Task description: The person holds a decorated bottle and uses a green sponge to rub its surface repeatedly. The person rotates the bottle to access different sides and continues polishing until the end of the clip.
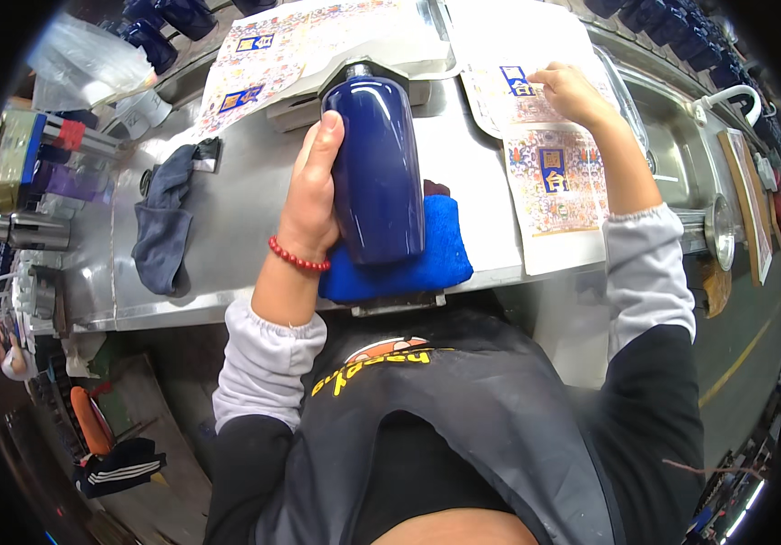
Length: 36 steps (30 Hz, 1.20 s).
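My left hand (310,195) is closed round the side of a glossy dark blue bottle (378,173), its thumb lying up along the edge near the shoulder. The bottle leans back with its base on a folded bright blue cloth (452,245) at the table's front edge. To the right, my right hand (577,95) has its fingers curled and the fingertips pinched at a blue label on a printed decal sheet (522,107). Another patterned decal sheet (572,213) with a blue label lies nearer, overhanging the table edge.
On the steel table (236,191), a dark grey cloth (163,227) lies to the left. Printed sheets (254,68) cover the back left. A sink (681,150) with a white faucet (736,95) is at the right. More blue bottles (186,16) stand at the back.
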{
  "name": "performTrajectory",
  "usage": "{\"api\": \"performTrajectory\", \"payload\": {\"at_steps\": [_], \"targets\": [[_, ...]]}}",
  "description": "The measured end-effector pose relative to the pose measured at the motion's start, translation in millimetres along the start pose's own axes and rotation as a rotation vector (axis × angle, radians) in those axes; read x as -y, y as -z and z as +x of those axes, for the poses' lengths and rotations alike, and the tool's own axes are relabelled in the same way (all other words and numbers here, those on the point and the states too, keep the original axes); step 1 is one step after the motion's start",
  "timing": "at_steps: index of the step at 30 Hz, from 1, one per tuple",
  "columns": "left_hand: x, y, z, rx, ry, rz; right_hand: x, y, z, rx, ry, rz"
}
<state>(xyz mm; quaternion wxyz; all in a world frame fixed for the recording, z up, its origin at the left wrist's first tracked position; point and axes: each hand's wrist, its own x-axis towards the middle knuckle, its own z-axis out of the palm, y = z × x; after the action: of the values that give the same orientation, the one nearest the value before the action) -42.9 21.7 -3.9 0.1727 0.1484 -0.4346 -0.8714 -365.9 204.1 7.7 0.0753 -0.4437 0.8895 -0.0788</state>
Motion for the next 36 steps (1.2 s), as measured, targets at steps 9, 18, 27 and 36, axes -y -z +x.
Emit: {"api": "performTrajectory", "payload": {"at_steps": [9,18,27,36], "targets": [[3.2,9.8,-3.0,0.031,-0.059,0.013,-62.0,-31.9,79.5,-0.042,0.040,-0.210],[2.0,5.4,-7.8,-0.059,-0.017,0.081,-127.4,-12.9,103.5,-0.105,0.198,-0.162],[13.3,12.0,-6.5,-0.196,-0.092,0.165,-73.3,22.0,-79.1,0.081,0.269,0.058],[10.5,-99.2,-52.2,0.186,-0.408,1.000,-50.6,-15.7,-129.6,-0.206,0.186,-0.115]]}}
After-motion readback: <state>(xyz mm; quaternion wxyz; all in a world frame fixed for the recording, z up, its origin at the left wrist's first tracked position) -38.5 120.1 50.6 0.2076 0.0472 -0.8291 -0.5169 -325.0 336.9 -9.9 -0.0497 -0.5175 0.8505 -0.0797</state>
